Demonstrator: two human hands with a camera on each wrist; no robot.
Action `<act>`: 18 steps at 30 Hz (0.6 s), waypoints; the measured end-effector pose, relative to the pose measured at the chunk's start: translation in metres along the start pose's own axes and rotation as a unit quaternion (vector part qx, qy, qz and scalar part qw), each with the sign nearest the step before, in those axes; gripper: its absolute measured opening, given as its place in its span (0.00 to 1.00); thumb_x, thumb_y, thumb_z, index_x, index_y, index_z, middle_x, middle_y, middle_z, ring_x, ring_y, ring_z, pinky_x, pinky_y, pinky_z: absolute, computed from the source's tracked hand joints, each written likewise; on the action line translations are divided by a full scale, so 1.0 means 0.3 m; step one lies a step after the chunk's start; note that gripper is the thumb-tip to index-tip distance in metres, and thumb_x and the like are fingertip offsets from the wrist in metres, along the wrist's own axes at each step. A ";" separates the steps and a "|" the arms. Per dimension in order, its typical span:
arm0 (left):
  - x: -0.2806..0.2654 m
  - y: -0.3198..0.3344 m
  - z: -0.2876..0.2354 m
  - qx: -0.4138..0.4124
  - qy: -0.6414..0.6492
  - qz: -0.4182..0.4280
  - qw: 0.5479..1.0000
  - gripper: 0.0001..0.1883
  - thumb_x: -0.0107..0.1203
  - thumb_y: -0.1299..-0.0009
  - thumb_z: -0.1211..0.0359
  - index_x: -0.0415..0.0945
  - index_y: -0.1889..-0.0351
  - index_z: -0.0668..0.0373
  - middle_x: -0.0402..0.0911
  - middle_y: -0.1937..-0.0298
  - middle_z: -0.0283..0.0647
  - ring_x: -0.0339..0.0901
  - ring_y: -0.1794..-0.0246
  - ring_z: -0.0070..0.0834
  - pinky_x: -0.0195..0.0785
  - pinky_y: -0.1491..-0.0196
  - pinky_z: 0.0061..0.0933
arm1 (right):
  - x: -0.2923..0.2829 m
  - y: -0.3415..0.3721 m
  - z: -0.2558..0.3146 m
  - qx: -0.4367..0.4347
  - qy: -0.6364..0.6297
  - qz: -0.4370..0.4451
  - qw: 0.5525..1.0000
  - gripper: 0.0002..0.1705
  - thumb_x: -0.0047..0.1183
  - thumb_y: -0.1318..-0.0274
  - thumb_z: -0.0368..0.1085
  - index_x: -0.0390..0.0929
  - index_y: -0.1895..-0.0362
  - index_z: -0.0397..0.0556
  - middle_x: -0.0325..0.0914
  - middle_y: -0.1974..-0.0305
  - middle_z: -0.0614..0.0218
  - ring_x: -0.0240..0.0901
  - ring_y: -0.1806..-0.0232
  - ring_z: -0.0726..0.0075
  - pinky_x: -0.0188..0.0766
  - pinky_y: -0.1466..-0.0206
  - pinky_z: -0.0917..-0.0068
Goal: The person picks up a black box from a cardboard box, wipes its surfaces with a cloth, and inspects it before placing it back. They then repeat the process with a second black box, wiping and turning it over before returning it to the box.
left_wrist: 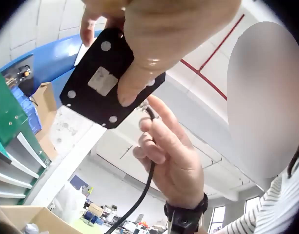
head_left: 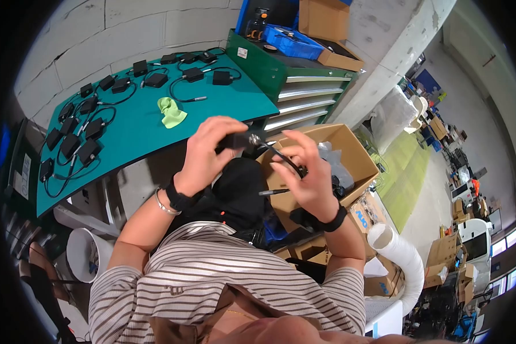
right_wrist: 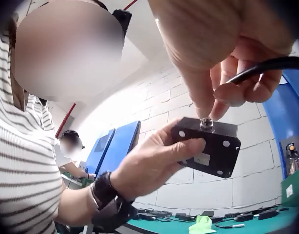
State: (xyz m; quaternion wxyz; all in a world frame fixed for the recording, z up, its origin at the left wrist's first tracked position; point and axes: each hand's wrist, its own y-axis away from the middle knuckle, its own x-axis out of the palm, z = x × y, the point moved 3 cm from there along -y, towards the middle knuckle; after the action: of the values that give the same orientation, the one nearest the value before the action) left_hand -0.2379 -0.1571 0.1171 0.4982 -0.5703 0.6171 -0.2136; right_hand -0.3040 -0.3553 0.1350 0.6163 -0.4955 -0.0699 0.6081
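Note:
My left hand (head_left: 203,155) grips a flat black box (left_wrist: 86,73), its thumb across the face with several pale round dots and a small light label. A metal connector (right_wrist: 206,125) stands out from one side of the box. At that connector are the fingertips of my right hand (head_left: 309,175), and the black cable (left_wrist: 145,187) runs through its curled fingers. Below the right hand hangs the cable's metal plug (head_left: 274,192). Both hands are raised in front of the body, over the gap between the table and an open carton.
Several similar black boxes with short cables lie on the green table (head_left: 137,129), beside a light green cloth (head_left: 171,113). An open carton (head_left: 358,166) stands below the right hand. A green drawer cabinet (head_left: 258,74) is behind, and a white bin (head_left: 89,252) is at left.

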 end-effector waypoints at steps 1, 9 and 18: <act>-0.007 0.001 0.027 -0.081 0.063 -0.032 0.994 0.20 0.68 0.48 0.75 0.78 0.56 0.59 0.80 0.55 0.40 0.78 0.53 0.35 0.68 0.46 0.33 | -0.011 -0.003 0.011 -0.005 0.007 -0.007 1.000 0.28 0.61 0.50 0.25 0.66 0.44 0.46 0.79 0.56 0.66 0.69 0.79 0.76 0.67 0.73 0.80; 0.003 0.007 0.047 -0.054 0.030 -0.014 0.998 0.19 0.68 0.47 0.74 0.77 0.57 0.61 0.80 0.56 0.41 0.77 0.55 0.38 0.68 0.48 0.32 | -0.012 0.007 0.033 0.052 -0.080 0.027 0.995 0.17 0.54 0.43 0.23 0.70 0.49 0.42 0.77 0.51 0.62 0.77 0.72 0.76 0.72 0.69 0.81; -0.001 0.004 0.012 -0.003 -0.026 -0.011 1.000 0.17 0.67 0.45 0.71 0.78 0.57 0.57 0.81 0.61 0.37 0.77 0.57 0.38 0.64 0.42 0.39 | -0.006 0.009 0.035 0.070 -0.189 0.032 0.979 0.15 0.51 0.39 0.24 0.70 0.48 0.40 0.78 0.55 0.63 0.73 0.74 0.80 0.70 0.70 0.83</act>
State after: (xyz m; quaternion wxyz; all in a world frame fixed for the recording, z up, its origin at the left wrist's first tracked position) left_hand -0.2355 -0.1554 0.1148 0.5097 -0.5842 0.5983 -0.2024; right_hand -0.3134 -0.3519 0.1391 0.6057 -0.3292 -0.1263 0.7133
